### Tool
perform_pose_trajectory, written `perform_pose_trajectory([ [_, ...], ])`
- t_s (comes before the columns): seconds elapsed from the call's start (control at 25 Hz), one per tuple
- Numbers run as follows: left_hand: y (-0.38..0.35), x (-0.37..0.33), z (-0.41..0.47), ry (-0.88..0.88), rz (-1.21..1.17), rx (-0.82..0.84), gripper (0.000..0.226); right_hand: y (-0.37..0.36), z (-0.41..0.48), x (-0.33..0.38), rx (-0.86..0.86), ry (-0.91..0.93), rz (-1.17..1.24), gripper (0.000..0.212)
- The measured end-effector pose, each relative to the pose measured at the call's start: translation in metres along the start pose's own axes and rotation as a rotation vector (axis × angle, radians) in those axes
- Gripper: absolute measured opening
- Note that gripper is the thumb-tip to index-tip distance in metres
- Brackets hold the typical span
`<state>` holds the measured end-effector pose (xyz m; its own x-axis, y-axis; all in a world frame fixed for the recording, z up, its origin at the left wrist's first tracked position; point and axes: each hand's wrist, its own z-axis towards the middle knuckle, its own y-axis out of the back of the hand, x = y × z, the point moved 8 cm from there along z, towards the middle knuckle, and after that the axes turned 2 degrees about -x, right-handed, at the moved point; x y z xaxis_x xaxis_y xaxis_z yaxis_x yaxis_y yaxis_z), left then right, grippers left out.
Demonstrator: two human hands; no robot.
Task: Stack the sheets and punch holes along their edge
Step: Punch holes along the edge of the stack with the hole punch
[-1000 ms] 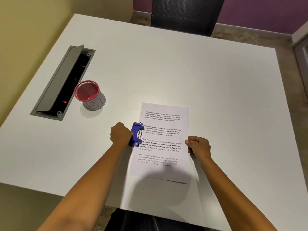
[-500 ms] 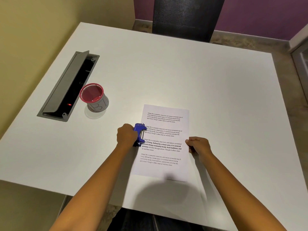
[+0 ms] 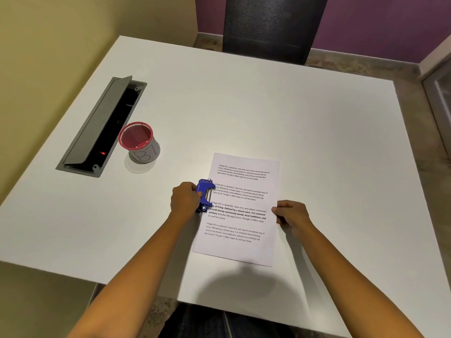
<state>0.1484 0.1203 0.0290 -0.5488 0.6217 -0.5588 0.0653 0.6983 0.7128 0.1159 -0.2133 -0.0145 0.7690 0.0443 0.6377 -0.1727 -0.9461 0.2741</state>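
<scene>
A stack of white printed sheets (image 3: 240, 211) lies flat on the white table (image 3: 244, 106), near its front edge. A small blue hole punch (image 3: 205, 195) sits over the middle of the sheets' left edge. My left hand (image 3: 184, 198) is closed around the punch from the left, its fingers covering the punch's handle. My right hand (image 3: 291, 213) pinches the sheets' right edge at about the same height. How many sheets are in the stack cannot be made out.
A red-rimmed mesh pen cup (image 3: 139, 142) stands to the left of the sheets. Beside it, an open grey cable hatch (image 3: 97, 132) is sunk into the table. A black chair back (image 3: 273, 28) rises behind the far edge.
The view has tilted and shifted a little. Both hands stay in place on the punch and the sheets; my left hand sits slightly further over the punch.
</scene>
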Motion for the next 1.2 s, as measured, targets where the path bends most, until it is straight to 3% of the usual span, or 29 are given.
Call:
perform_pose_trajectory([
  [0.64,-0.001,-0.009,-0.005,-0.041,0.077,-0.036,0.017,0.006,-0.013,-0.001,-0.020,0.039,0.018,0.019],
  [0.84,-0.001,-0.004,-0.006,-0.027,0.004,-0.027,0.019,-0.006,-0.023,-0.005,0.123,0.025,0.068,0.005],
  [0.92,-0.002,-0.001,-0.006,-0.043,-0.011,-0.019,0.020,-0.011,-0.029,-0.007,0.153,0.032,0.036,0.006],
  [1.2,0.004,-0.001,-0.010,-0.050,-0.020,-0.047,0.025,-0.001,-0.024,-0.008,0.003,0.169,-0.285,0.016],
])
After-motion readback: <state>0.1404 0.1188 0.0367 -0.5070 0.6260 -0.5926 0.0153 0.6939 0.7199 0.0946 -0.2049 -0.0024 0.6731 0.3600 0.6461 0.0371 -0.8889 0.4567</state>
